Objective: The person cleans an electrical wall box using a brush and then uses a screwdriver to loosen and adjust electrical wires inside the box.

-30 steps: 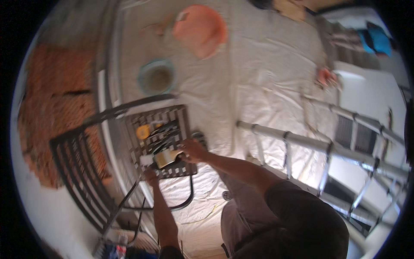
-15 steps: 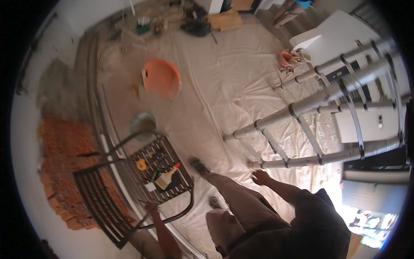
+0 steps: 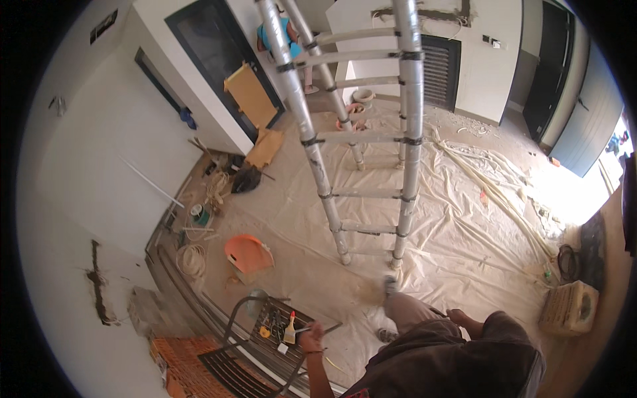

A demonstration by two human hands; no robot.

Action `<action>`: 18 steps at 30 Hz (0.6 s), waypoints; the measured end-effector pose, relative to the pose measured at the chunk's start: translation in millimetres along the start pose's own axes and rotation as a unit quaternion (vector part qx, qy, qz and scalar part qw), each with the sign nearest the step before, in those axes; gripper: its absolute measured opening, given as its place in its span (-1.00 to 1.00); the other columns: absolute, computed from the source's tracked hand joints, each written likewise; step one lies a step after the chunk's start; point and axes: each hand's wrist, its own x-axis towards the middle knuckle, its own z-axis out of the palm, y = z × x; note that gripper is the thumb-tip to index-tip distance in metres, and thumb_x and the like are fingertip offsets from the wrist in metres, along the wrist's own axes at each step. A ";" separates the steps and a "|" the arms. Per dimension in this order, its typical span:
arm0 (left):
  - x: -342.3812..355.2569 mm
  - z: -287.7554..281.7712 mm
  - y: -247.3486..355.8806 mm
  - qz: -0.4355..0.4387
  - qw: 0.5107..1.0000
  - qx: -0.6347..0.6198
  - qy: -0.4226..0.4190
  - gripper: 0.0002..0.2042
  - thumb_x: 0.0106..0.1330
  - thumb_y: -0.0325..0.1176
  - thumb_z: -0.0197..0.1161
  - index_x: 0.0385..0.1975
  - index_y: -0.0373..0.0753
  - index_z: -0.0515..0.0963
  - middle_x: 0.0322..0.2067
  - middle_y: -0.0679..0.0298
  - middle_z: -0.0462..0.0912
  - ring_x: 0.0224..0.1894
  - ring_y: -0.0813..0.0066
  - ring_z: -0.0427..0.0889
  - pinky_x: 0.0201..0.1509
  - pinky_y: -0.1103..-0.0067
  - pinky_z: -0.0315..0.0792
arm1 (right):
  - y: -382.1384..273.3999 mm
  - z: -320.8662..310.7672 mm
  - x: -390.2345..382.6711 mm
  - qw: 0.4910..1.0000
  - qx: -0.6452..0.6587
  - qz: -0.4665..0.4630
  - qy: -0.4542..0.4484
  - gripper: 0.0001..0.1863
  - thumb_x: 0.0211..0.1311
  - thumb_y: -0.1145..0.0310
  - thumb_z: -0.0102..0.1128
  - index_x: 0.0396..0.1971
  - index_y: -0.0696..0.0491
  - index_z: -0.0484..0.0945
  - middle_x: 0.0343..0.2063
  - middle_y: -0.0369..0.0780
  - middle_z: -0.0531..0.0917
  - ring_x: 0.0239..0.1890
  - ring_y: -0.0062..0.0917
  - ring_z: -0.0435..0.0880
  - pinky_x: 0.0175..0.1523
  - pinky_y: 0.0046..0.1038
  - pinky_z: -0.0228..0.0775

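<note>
Daylight burns out the floor (image 3: 576, 202) at 3 o'clock and gleams on the telescopic ladder (image 3: 412, 99) near 12; the shirt (image 3: 458, 358) at 5 lies dim. Fisheye bending and black vignetting mark the rim.

The dark slatted chair seat (image 3: 269, 346) carries a red-tipped paintbrush (image 3: 290, 331), a small white block (image 3: 283, 347), a round yellow item (image 3: 264, 331) and several dark hand tools (image 3: 276, 326).

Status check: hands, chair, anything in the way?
Left hand by slatted chair, apparently gripping a slim item. Right hand near trousers, grip unclear. Brush on seat. Ladder standing ahead.
</note>
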 end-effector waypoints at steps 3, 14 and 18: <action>-17.4 68.1 -54.0 -0.055 0.978 0.186 -0.079 -0.79 0.32 -0.33 0.09 -0.27 -0.37 0.52 -0.31 0.09 0.67 -0.37 0.35 0.69 -0.32 0.54 0.60 | 79.9 21.6 -8.8 0.927 -0.082 -0.283 0.231 -0.53 0.34 0.16 -0.12 0.12 0.14 0.31 -0.08 0.10 0.53 0.01 -0.13 0.52 0.13 -0.23 0.34; -79.0 298.0 -206.0 0.213 0.653 0.662 -0.300 -0.62 0.26 -0.05 0.19 -0.48 -0.33 0.50 -0.61 0.13 0.57 -0.50 0.26 0.62 -0.37 0.49 0.50 | 197.6 -68.7 -37.7 0.960 -0.257 -0.108 -0.023 -0.64 -0.02 0.12 0.22 -0.28 0.05 0.67 -0.25 -0.14 0.68 -0.14 -0.27 0.64 -0.03 -0.29 0.46; -85.4 443.5 -282.2 0.019 0.764 0.557 -0.325 -0.71 0.34 -0.18 0.11 -0.36 -0.33 0.52 -0.55 0.22 0.60 -0.58 0.52 0.59 -0.48 0.60 0.48 | 267.9 -163.9 -72.8 0.955 0.139 0.171 0.196 -0.56 0.02 0.14 0.21 -0.18 0.16 0.57 -0.13 0.02 0.60 -0.04 -0.16 0.58 0.06 -0.28 0.42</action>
